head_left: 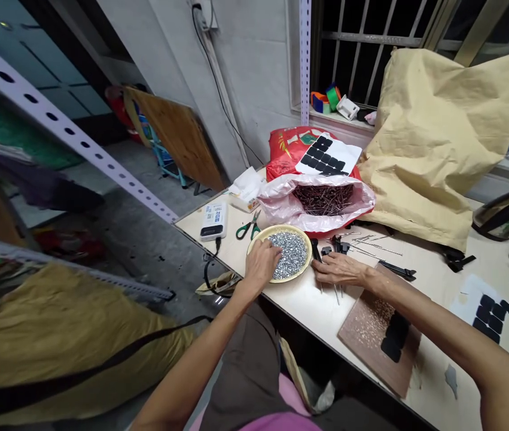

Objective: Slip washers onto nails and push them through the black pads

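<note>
The left hand [262,262] dips curled fingers into a shallow bowl [299,276] of small metal pieces [289,257] at the near edge of the table [317,311]; the right hand [341,269] reaches low beside black parts [316,248]. Whether either grips anything, I cannot tell. Beyond the bowl, an open bag [276,200] holds dark screws [323,199]; behind stands a barred window [353,38].

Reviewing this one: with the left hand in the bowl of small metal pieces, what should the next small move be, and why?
Probably lift the left hand out of the bowl with a piece or two: its fingers are down among the small metal pieces, while the right hand is beside thin rods. Whether the left fingertips grip anything is hidden.
</note>
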Demonstrator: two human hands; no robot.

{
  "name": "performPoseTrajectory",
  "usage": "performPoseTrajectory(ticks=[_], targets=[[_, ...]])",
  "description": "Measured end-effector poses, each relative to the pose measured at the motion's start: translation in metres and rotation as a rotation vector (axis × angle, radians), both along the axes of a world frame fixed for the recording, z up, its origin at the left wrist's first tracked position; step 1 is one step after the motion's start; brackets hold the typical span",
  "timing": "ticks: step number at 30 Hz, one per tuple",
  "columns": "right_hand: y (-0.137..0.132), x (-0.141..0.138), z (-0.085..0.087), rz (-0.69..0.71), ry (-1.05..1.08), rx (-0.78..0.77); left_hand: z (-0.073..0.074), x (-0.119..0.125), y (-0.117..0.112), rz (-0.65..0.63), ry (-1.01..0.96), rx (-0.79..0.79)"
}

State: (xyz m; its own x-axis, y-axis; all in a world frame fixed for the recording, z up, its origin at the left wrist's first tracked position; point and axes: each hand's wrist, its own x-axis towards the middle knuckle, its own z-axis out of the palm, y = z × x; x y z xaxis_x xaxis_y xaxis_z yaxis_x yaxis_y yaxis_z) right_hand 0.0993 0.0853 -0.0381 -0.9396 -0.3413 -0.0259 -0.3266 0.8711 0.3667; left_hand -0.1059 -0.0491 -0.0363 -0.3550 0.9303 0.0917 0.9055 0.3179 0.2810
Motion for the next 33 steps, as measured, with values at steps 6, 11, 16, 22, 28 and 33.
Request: performPoseTrajectory(ticks=[6,11,16,22,28,33], targets=[[-0.007,0.005,0.005,-0.13,0.463,-0.401,-0.008,-0.003,0.007,-0.076,0.05,-0.005],[-0.033,0.002,0.044,-0.385,0.836,-0.69,-0.013,-0.007,0.012,-0.046,-0.053,0.089],[-0.053,-0.006,0.052,-0.511,0.721,-0.882,-0.007,-0.014,0.01,0.059,-0.536,0.332],[-0.072,-0.023,0.032,-0.541,0.65,-0.951,0.018,0.006,-0.005,0.219,-1.337,0.457],[-0.079,-0.032,0.032,-0.647,0.604,-0.929,0.032,0.029,-0.012,0.219,-1.477,0.585],[-0.08,-0.031,0.034,-0.671,0.606,-0.909,0.033,0.034,-0.012,0.207,-1.504,0.632]])
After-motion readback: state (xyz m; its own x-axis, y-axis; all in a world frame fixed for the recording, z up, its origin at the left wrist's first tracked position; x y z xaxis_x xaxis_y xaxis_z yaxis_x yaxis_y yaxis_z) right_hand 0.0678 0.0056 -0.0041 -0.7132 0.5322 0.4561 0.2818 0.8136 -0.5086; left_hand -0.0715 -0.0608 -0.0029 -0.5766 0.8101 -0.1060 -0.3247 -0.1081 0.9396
